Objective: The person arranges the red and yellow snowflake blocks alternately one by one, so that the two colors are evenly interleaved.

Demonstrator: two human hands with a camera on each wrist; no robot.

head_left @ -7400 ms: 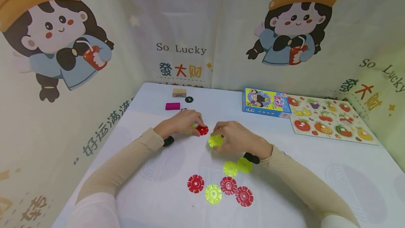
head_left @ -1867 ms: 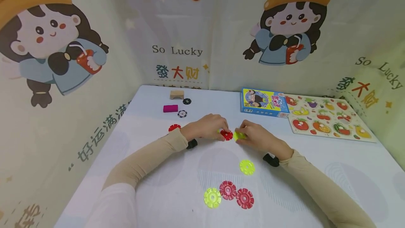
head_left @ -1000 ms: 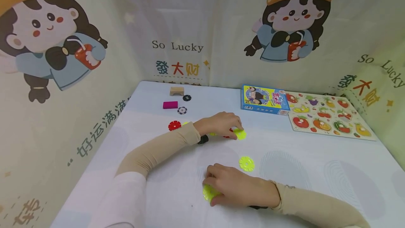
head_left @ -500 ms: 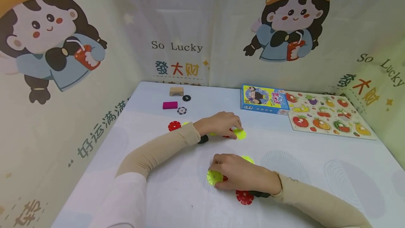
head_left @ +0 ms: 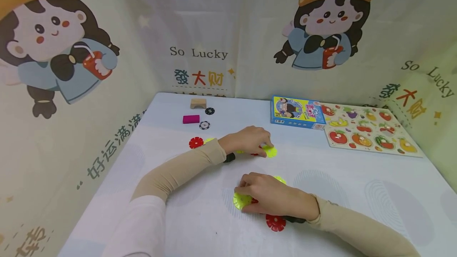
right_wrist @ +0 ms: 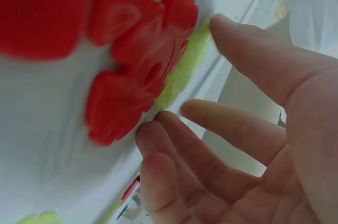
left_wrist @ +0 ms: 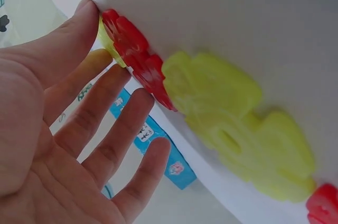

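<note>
Flower-shaped plastic discs, red and yellow-green, lie flat on the white table. My left hand [head_left: 250, 141] holds the yellow-green disc [head_left: 270, 151] at the right end of a row, thumb and fingertips at opposite edges. Next to it in the left wrist view lies a red disc [left_wrist: 137, 55], then another yellow-green disc [left_wrist: 232, 123]. Nearer me, my right hand [head_left: 269, 194] holds a yellow-green disc [head_left: 240, 200] by its edges. A red disc [right_wrist: 150, 71] lies beside that one in the right wrist view. Another red disc [head_left: 275, 223] shows below the right hand; a yellow-green disc [head_left: 280, 179] is partly hidden behind it.
A red disc [head_left: 196, 142] marks the row's left end. Beyond are a purple block [head_left: 191, 119], a wooden arch block [head_left: 198, 103], a black chip [head_left: 210, 111] and a white-and-black chip [head_left: 204, 125]. A blue card box [head_left: 298, 112] and a fruit puzzle board [head_left: 371, 132] stand back right.
Over several seconds, the left hand has shifted right along the growing row. The right hand left the row's end, came nearer me and slid a yellow-green disc slightly away. The last half second is nearly still.
</note>
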